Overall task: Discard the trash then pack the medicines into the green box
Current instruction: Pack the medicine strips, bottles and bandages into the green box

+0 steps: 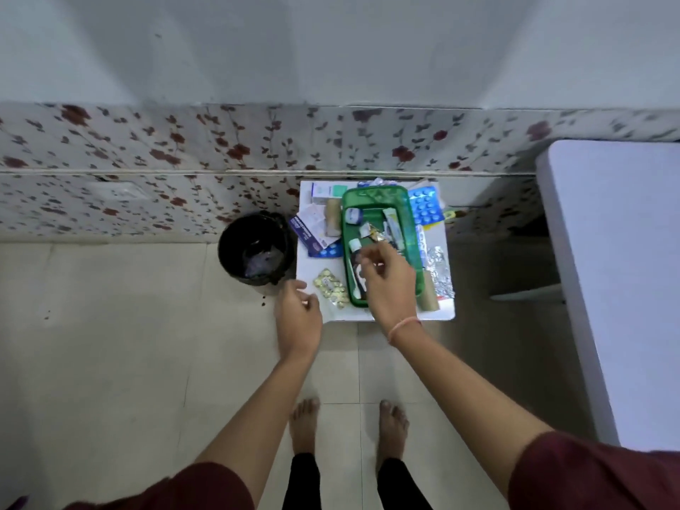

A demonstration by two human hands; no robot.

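A green box (pixel 409 230) lies open on a small white table (pixel 441 311), holding tubes, small bottles and a dark bottle (pixel 357 263). My right hand (pixel 386 281) hovers over the box's near half, fingers curled loosely; whether they pinch anything I cannot tell. My left hand (pixel 298 311) hangs at the table's near left corner, fingers apart and holding nothing. A gold blister strip (pixel 331 287) lies between my hands. Blue blister packs (pixel 426 207) and silver foil strips (pixel 439 266) sit right of the box; cartons and leaflets (pixel 316 222) sit to its left.
A black bin (pixel 254 248) with dark trash inside stands on the tiled floor left of the table. A flowered wall runs behind. A large white surface (pixel 618 270) fills the right side. My bare feet (pixel 349 425) stand in front of the table.
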